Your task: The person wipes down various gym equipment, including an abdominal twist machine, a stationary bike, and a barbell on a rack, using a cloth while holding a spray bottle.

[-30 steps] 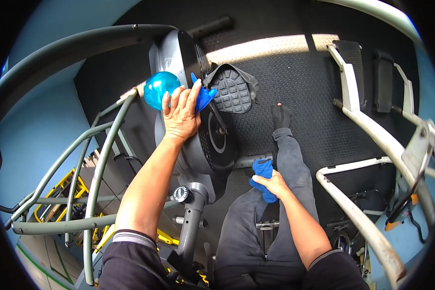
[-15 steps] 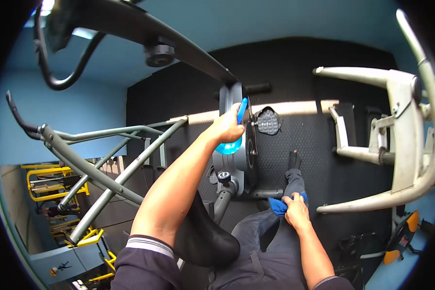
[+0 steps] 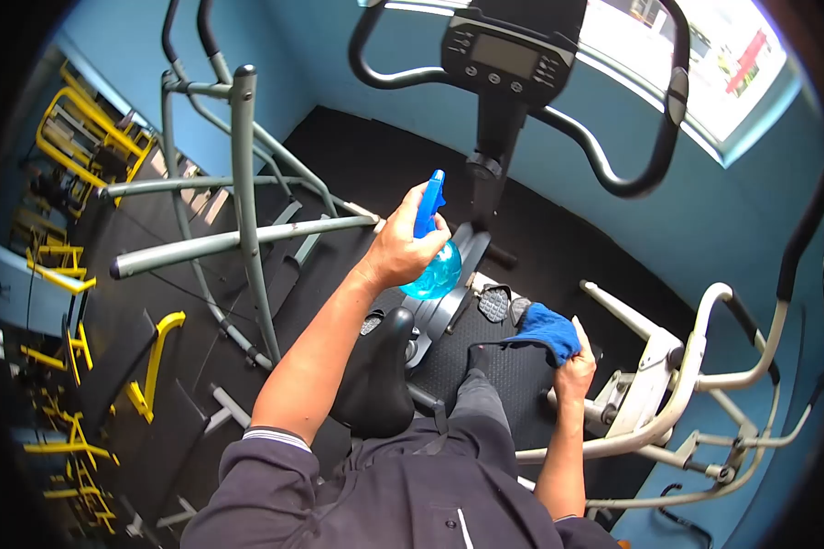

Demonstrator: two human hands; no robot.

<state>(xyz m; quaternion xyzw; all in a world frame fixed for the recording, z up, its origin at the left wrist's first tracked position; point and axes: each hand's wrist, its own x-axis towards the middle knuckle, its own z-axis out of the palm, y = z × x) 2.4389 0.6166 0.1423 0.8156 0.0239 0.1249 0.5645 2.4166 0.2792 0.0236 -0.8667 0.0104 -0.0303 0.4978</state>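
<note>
A spray bottle (image 3: pixel 435 273) with a blue trigger head and clear blue liquid is gripped at its neck by my left hand (image 3: pixel 403 245). The bottle hangs above the grey body of an exercise bike (image 3: pixel 449 311). My right hand (image 3: pixel 575 371) is closed round one end of a blue cloth (image 3: pixel 545 335), which droops to the left above the rubber floor. The bike's black saddle (image 3: pixel 375 384) is beneath my left forearm. Its console (image 3: pixel 506 57) and curved handlebar (image 3: pixel 613 174) rise ahead of me.
At the left stands a grey-green tubular frame (image 3: pixel 247 183), with yellow gym machines (image 3: pixel 92 137) beyond it. A white-framed machine (image 3: pixel 650 375) is close on my right. A blue wall and a bright window (image 3: pixel 696 55) lie past the bike.
My view has swung up, bringing the console and window into sight. My right hand has lifted the cloth from beside my leg and moved it outward. The spray bottle stays in my left hand.
</note>
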